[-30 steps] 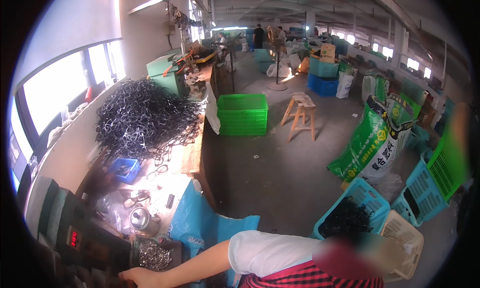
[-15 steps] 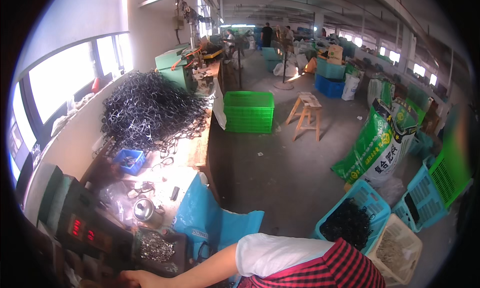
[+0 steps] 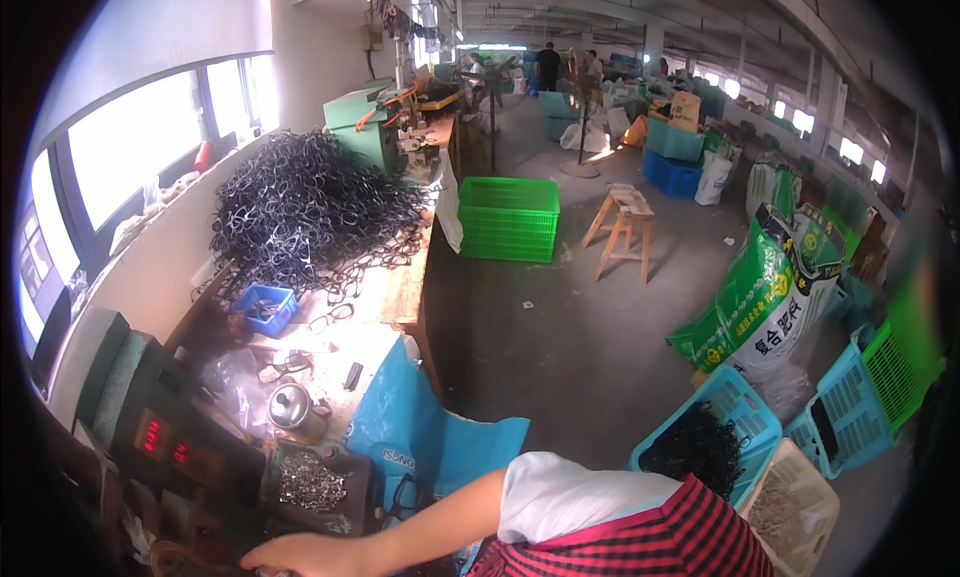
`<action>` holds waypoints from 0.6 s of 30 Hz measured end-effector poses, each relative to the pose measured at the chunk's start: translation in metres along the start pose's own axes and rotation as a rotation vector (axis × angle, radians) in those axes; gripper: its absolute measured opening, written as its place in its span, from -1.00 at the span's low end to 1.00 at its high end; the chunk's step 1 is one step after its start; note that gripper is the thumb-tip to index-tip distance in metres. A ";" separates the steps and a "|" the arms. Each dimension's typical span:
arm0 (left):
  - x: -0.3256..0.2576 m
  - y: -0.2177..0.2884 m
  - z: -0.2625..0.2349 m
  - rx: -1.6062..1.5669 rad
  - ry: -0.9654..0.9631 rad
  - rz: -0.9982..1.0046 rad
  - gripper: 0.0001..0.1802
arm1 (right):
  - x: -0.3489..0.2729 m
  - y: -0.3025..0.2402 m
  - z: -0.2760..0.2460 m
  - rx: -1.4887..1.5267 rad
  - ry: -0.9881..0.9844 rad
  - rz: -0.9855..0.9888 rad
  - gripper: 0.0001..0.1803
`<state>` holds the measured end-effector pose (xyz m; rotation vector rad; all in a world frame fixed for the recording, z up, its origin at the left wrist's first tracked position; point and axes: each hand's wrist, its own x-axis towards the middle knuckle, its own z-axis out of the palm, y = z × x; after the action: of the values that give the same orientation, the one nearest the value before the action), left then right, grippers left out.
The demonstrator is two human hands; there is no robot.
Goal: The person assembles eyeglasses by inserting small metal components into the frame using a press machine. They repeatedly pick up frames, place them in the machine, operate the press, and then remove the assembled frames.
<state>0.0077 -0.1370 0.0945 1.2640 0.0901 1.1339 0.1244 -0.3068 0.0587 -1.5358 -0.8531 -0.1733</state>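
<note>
So from my seat watching the head camera, only one hand is in the shot: the left hand (image 3: pixel 290 555), stretched out along the bottom edge toward the lower left corner. It sits low on the front of the workbench (image 3: pixel 395 297), right beside a dark tray of small shiny metal bits (image 3: pixel 312 482). The fingers run off into the dark at the rim, so I honestly can't tell if they're curled on something or just lying flat. The right hand isn't visible anywhere.

Just left of the tray there's a dark machine with red lit digits (image 3: pixel 165 442), and behind the tray a small metal pot with a lid (image 3: pixel 290 407). A blue plastic bag (image 3: pixel 420 432) hangs off the bench edge next to the arm. Further back on the bench sits a little blue bin (image 3: pixel 263 309), and beyond that a huge tangled heap of black spectacle frames (image 3: pixel 310 212).

Out on the floor: a green crate (image 3: pixel 510 219), a wooden stool (image 3: pixel 624 227), a green sack (image 3: pixel 765 297), and a light blue basket with black parts (image 3: pixel 705 442) near my right side.
</note>
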 end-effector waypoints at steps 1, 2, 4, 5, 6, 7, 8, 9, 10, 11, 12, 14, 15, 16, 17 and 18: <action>-0.011 0.003 0.001 -0.061 -0.034 -0.194 -0.79 | -0.001 0.004 -0.019 -0.091 -0.031 -0.077 -0.45; -0.021 0.008 0.006 -0.127 -0.070 -0.414 -0.79 | -0.003 -0.001 -0.040 -0.215 0.026 -0.108 -0.59; -0.036 0.017 0.024 -0.218 -0.121 -0.804 -0.80 | -0.017 0.018 -0.073 -0.720 0.046 0.281 -0.68; -0.041 0.018 0.034 -0.256 -0.145 -0.971 -0.79 | -0.027 0.035 -0.082 -0.895 0.048 0.336 -0.71; -0.044 0.017 0.042 -0.281 -0.159 -1.096 -0.78 | -0.035 0.048 -0.089 -0.975 -0.008 0.322 -0.67; -0.047 0.016 0.048 -0.282 -0.165 -1.168 -0.77 | -0.041 0.062 -0.082 -1.044 0.125 0.166 -0.74; -0.048 0.015 0.052 -0.264 -0.128 -1.161 -0.77 | -0.037 0.076 -0.078 -1.053 0.088 0.190 -0.81; -0.050 0.008 0.052 -0.267 -0.174 -1.213 -0.73 | -0.027 0.087 -0.068 -1.036 0.027 0.199 -0.87; -0.056 -0.012 0.044 -0.221 -0.193 -1.128 -0.60 | -0.018 0.076 -0.064 -1.065 0.010 0.225 -0.91; -0.053 -0.010 0.046 -0.138 -0.226 -1.139 -0.58 | -0.016 0.078 -0.069 -1.067 0.016 0.221 -0.93; -0.051 -0.010 0.046 -0.055 -0.255 -1.149 -0.57 | -0.014 0.081 -0.072 -1.067 0.018 0.215 -0.94; -0.042 -0.002 0.050 0.060 -0.372 -1.137 -0.56 | -0.009 0.082 -0.074 -1.048 0.068 0.147 -0.92; -0.040 -0.007 0.045 0.021 -0.442 -1.167 -0.57 | -0.010 0.099 -0.079 -0.988 0.078 0.102 -0.93; -0.041 -0.007 0.042 -0.058 -0.474 -1.183 -0.59 | -0.005 0.094 -0.082 -0.918 0.120 0.050 -0.95; -0.044 -0.006 0.038 -0.123 -0.459 -1.209 -0.59 | 0.003 0.078 -0.080 -0.899 0.127 -0.009 -0.96; -0.046 0.001 0.034 -0.169 -0.455 -1.202 -0.59 | 0.007 0.076 -0.079 -0.865 0.164 -0.068 -0.96</action>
<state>0.0049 -0.1935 0.0841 1.0021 0.3469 -0.1791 0.2045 -0.3692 0.0164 -2.2470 -0.7299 -0.7857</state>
